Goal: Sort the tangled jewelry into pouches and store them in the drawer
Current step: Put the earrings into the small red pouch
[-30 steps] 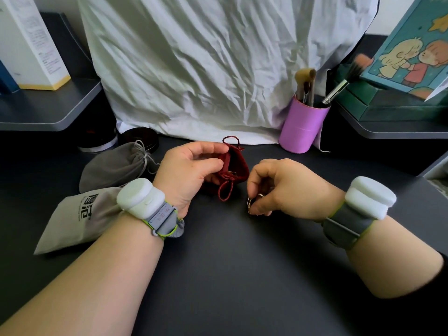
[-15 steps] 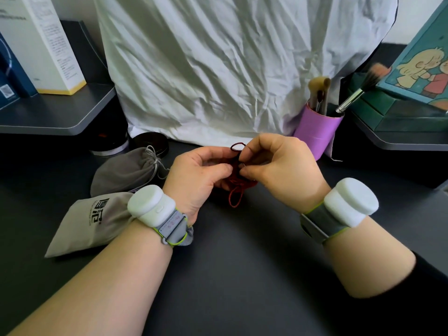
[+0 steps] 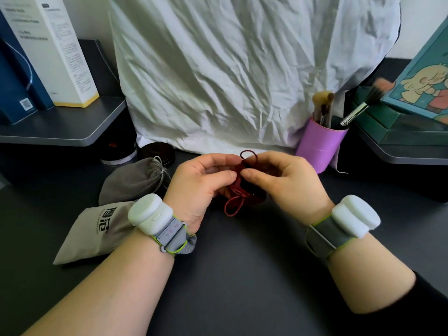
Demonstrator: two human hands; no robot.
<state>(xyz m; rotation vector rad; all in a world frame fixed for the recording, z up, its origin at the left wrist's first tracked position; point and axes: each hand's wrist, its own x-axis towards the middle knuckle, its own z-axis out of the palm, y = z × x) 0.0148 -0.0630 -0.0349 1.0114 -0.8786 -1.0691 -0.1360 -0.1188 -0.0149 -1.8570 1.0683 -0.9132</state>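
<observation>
Left hand (image 3: 201, 185) and right hand (image 3: 283, 183) together at centre, both pinching the dark red pouch (image 3: 244, 190), grey pouch (image 3: 135, 180) at nine o'clock, purple brush cup (image 3: 317, 149) at two o'clock

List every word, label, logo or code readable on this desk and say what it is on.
Light grey pouch: large dark printed characters, stylised, not readable.
White box on the left shelf: paragraphs of small print, too blurred to read.
Blue box: a QR code, no legible words.
Left wrist strap: tiny red marks, unreadable.
</observation>
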